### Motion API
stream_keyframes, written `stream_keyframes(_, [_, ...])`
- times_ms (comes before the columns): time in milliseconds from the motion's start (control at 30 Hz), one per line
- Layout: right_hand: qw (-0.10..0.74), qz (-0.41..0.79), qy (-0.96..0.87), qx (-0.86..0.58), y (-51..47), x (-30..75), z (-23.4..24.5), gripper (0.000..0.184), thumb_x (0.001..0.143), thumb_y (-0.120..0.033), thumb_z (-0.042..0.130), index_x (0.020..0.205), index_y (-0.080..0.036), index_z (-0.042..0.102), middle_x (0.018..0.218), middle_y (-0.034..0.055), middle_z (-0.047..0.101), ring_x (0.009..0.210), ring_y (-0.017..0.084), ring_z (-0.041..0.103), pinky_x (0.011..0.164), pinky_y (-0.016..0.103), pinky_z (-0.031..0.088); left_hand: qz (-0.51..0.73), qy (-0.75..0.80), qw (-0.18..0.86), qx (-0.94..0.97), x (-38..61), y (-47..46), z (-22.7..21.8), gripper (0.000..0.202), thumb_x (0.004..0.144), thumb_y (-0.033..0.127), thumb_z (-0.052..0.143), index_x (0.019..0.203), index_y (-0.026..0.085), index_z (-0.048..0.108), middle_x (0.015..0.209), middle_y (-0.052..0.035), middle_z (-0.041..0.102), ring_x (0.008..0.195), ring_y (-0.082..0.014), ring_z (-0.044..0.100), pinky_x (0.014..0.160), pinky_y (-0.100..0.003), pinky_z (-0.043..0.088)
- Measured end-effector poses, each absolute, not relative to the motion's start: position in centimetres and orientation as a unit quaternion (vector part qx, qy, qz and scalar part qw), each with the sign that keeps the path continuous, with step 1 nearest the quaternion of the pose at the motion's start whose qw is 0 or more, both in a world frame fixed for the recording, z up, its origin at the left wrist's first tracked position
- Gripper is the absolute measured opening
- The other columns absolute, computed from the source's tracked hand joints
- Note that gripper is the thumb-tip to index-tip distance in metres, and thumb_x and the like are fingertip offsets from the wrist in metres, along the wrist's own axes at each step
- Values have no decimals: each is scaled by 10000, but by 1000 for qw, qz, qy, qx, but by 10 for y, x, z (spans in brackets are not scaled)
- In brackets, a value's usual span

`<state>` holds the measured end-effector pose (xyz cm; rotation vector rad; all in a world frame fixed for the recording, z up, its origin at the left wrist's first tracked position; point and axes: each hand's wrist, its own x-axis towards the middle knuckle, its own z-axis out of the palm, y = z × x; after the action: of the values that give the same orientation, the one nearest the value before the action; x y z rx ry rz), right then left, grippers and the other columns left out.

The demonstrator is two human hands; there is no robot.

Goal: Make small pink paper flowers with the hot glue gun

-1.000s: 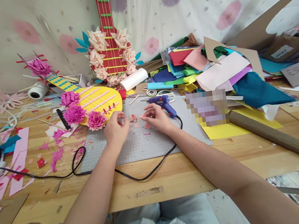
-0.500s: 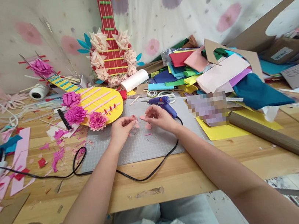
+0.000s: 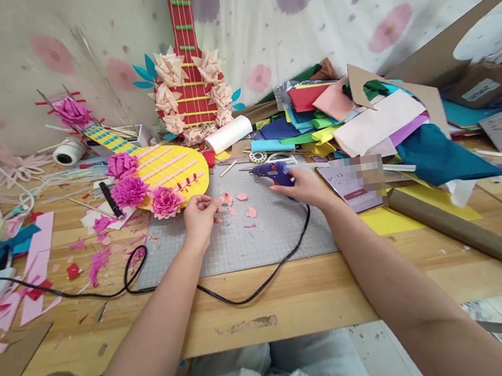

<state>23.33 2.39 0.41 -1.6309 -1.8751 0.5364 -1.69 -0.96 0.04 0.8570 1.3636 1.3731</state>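
Note:
My left hand (image 3: 199,212) rests on the grey cutting mat (image 3: 244,242) and pinches a small pink paper petal (image 3: 223,200) between thumb and fingers. More loose pink petals (image 3: 250,211) lie on the mat just right of it. My right hand (image 3: 305,185) is over the handle of the blue glue gun (image 3: 272,172) at the mat's far edge, fingers curled around it. The gun's black cord (image 3: 228,294) loops across the mat and the wooden table to the left.
A yellow paper guitar (image 3: 168,167) with magenta flowers lies left of the mat. A red paper guitar (image 3: 190,84) leans on the wall. A pile of coloured paper (image 3: 353,117) fills the right, a phone (image 3: 348,180) beside it. Pink scraps (image 3: 33,268) litter the left.
My right hand left the petals in front of me and moved right and away onto the glue gun. My left hand stayed put, still pinching a petal.

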Motion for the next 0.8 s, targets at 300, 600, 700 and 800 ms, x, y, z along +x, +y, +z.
stream_keyframes(300, [422,406,-581,-565,11,212,12,502,690,-635,616,822,-150,634,624,28,605,504,113,486,475,254,371,576,565,462,369,-17,-9,0,334,584,239,719,792,184,463,687,40,565,532,-98,589,383,-174,422])
stream_keyframes(600, [340,432,-657,-516,-5,186,14,488,615,-664,675,652,-184,596,483,-21,476,476,110,436,480,274,378,575,567,447,384,-18,-8,-5,286,624,194,687,807,183,467,690,24,603,541,-115,612,370,-179,426])
stream_keyframes(700, [352,409,-675,-503,-2,186,6,472,639,-654,667,702,-188,623,515,-11,505,530,136,489,527,289,424,575,574,443,378,-17,-8,-4,288,626,199,692,795,186,460,671,23,608,550,-128,623,367,-186,426])
stream_keyframes(800, [350,387,-691,-500,1,188,2,443,663,-632,661,726,-194,640,555,-3,543,575,150,517,578,302,454,574,578,441,377,-17,-7,-4,294,624,203,700,783,188,453,650,26,605,554,-134,629,370,-186,423])
